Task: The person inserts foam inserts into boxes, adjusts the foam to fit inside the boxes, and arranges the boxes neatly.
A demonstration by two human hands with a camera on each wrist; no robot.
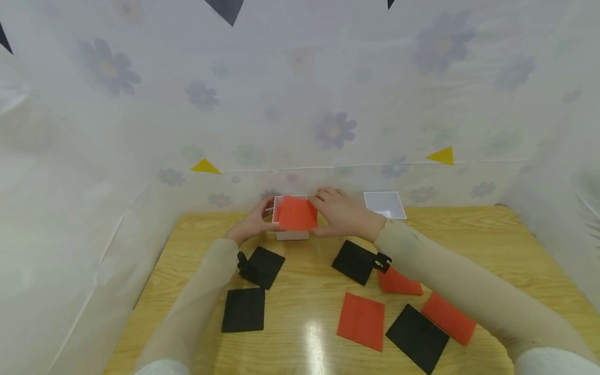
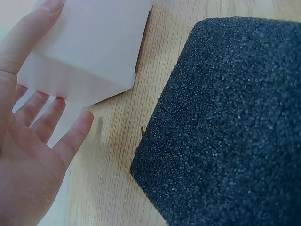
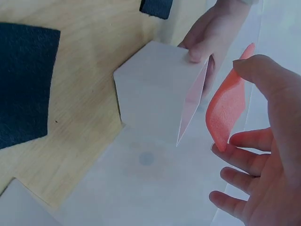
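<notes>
Nearest in the head view lie foam squares on the wooden table (image 1: 469, 234) — a black square (image 1: 417, 337) and a red square (image 1: 361, 320) near right, another black one (image 1: 244, 309) near left. Farther off, both hands meet at a white box (image 1: 291, 234) by the far edge: the left hand (image 1: 253, 221) grips its left side, and the right hand (image 1: 342, 212) holds a red sheet (image 1: 295, 213) over its open top. A second white box (image 1: 384, 204) stands just right of them, against the flowered curtain (image 1: 300, 104). From the left wrist, the left hand (image 2: 28, 155) has its fingers (image 2: 70, 141) spread under the box (image 2: 94, 47) with the thumb up along its wall; black foam (image 2: 225, 127) lies just beside. From the right wrist, the right hand (image 3: 268, 155) pinches the bent red sheet (image 3: 228, 106) between thumb and fingertips — beside the box (image 3: 155, 89), whose far corner the left hand (image 3: 211, 33) grips.
</notes>
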